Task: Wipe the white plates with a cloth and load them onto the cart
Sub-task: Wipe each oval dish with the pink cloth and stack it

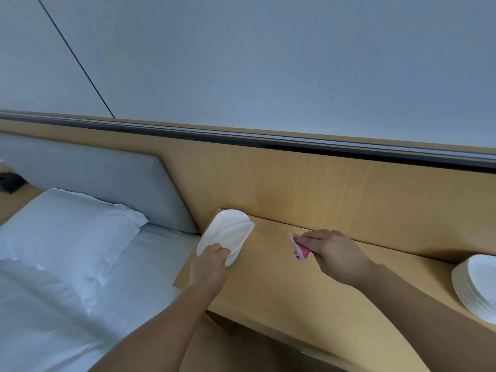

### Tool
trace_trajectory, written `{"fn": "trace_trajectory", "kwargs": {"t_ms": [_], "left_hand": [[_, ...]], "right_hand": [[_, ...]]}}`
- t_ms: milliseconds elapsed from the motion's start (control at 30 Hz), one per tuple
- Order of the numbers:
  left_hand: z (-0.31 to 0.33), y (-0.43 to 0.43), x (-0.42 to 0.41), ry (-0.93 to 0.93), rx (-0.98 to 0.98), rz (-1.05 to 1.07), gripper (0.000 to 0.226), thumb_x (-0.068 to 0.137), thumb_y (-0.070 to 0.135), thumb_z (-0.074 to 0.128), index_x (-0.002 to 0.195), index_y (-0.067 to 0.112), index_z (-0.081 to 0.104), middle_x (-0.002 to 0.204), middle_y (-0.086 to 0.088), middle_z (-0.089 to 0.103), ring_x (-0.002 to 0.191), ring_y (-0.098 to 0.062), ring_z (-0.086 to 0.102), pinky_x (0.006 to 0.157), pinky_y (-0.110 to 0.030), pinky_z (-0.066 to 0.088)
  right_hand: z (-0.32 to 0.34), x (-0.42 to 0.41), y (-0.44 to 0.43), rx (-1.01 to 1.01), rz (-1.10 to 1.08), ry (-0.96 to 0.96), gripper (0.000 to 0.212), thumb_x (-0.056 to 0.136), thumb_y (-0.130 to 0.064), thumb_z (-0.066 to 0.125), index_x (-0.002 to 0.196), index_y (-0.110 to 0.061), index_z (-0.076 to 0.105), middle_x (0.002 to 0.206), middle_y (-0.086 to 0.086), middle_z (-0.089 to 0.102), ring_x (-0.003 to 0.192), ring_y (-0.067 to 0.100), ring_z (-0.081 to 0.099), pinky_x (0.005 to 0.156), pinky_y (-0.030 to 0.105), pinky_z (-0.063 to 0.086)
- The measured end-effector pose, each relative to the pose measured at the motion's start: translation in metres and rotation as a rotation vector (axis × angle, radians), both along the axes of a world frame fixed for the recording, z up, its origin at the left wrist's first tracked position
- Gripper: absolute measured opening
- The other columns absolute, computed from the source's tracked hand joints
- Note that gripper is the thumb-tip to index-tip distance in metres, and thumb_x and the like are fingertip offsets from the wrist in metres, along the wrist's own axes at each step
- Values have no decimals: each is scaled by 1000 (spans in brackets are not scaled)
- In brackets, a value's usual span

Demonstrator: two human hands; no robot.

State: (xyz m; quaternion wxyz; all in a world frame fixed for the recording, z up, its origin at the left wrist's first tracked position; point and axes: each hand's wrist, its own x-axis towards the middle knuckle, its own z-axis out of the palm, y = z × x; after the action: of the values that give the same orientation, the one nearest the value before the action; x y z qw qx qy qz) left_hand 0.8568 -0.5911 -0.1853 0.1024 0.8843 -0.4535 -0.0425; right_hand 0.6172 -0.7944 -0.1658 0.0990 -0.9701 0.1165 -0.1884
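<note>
1. Left hand (210, 261) grips the near rim of a tilted plate (228, 232), above the surface (281, 296).
2. Right hand (332, 251) pinches cloth (299, 247), apart from plate.
3. Stack (477, 285) sits on surface, well right of right hand.

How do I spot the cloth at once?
Start at the wooden shelf beside the bed. Above it, the right hand pinches a small crumpled cloth. It is the only pink thing; the plates in the left hand and the plate stack are white.

The plate stack (476, 287) is cut off by the right edge.
</note>
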Motion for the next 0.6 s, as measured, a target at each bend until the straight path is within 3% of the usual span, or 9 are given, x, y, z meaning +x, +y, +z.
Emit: {"fn": "trace_trajectory", "kwargs": {"t_ms": [200,433,600], "left_hand": [[-23,-4,35,47,130,-101,43,94,4,45,127,24,62,116,6,59,109,-14,52,88,-30,49],[-44,-10,56,71,312,-158,38,92,7,42,113,25,69,106,4,55,100,-16,53,77,-26,47],[-57,-15,59,126,372,-140,41,94,7,43,124,24,64,116,2,56,108,-18,55,93,-33,50]], "right_hand": [[-15,21,8,16,-51,41,55,72,7,65,120,-20,66,109,-7,69,87,21,66,65,36,56],[-22,23,10,21,-100,92,54,70,7,67,117,-19,67,108,-5,70,89,22,67,65,36,56],[-26,20,6,30,-128,112,56,67,7,72,117,-18,68,107,-5,70,88,21,67,65,31,55]]}}
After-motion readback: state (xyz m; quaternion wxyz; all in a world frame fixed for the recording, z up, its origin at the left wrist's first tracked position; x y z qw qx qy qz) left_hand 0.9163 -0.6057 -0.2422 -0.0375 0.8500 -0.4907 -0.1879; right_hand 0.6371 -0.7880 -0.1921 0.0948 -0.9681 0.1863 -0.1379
